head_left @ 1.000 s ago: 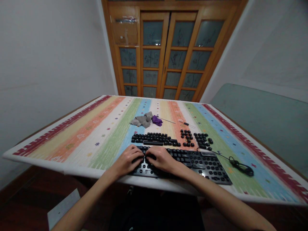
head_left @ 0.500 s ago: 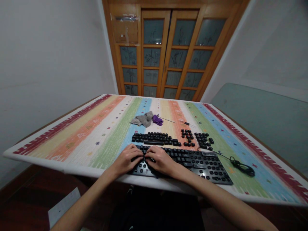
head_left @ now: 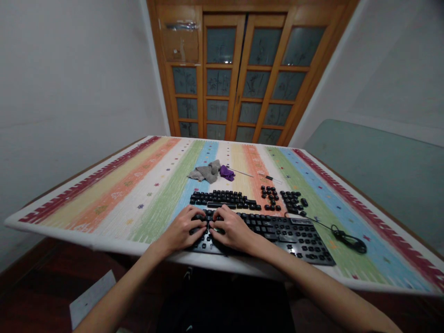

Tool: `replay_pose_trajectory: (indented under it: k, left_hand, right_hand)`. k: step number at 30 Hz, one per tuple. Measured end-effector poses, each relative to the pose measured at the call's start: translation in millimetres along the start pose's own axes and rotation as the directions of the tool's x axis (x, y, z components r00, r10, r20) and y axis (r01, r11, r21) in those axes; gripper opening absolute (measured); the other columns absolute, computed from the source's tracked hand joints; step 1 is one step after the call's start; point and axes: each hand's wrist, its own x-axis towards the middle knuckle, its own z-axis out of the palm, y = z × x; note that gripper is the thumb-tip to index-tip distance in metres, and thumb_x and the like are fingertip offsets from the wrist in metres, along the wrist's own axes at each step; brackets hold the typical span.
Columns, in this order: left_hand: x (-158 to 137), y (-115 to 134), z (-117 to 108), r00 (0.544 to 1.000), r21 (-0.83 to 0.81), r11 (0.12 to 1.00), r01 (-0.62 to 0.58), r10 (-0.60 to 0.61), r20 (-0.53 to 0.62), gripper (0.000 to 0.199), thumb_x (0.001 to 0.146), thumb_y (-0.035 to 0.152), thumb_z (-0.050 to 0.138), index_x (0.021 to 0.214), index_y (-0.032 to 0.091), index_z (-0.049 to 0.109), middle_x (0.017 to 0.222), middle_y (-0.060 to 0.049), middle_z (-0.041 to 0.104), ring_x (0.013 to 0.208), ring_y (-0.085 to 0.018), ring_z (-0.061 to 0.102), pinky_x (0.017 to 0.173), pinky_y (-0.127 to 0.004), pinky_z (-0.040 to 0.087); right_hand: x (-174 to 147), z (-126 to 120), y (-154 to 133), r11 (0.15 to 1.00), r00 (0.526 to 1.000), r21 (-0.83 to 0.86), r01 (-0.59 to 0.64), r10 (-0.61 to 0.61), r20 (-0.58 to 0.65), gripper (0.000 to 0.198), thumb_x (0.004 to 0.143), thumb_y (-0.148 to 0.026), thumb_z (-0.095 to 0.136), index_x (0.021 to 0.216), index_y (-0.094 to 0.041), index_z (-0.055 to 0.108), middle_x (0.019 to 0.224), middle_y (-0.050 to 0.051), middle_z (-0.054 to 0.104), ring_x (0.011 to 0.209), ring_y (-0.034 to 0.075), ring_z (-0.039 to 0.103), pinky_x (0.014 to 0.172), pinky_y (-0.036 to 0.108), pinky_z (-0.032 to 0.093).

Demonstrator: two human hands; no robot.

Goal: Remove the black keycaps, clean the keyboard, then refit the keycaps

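Note:
A black computer keyboard [head_left: 277, 231] lies at the table's near edge, with keycaps off across much of its right part and its near left. My left hand [head_left: 183, 227] rests over its left end, fingers bent and apart, the index finger and thumb reaching toward the keys. Facing it, my right hand [head_left: 231, 229] lies on the keyboard with curved fingers spread and its thumb apart from them. Both sets of fingertips touch or nearly touch the keys between the hands. No loose object shows in either hand. Just beyond the keyboard lie rows of loose black keycaps [head_left: 239, 200].
Further keycaps [head_left: 293, 201] lie at right, near the coiled black cable [head_left: 348, 240]. Behind them are a grey cloth [head_left: 207, 173], a purple cloth [head_left: 227, 173], a thin rod [head_left: 243, 172] and a small black-handled wire tool [head_left: 269, 178]. A striped tablecloth [head_left: 104, 199] covers the table.
My fingers have lifted and spread a little; both hands' index fingers now reach farther up the keyboard, away from the thumbs. The keyboard and loose keycaps have stayed in place.

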Motion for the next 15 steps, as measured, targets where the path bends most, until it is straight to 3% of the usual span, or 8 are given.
replay_pose_trajectory:
  k: [15]
  left_hand:
    - [6.6,1.7,-6.5,0.994,0.012,0.999,0.034,-0.035,0.107,0.014,0.088,0.021,0.059,0.078,0.019,0.069,0.111,-0.009,0.062,0.108,-0.025,0.051,0.096,-0.042,0.047]
  right_hand:
    - [6.0,2.5,-7.3,0.976,0.99,-0.175,0.13,-0.119,0.071,0.02,0.091,-0.032,0.059,0.089,-0.014,0.069,0.104,0.015,0.06,0.095,0.026,0.05,0.079,0.04,0.047]
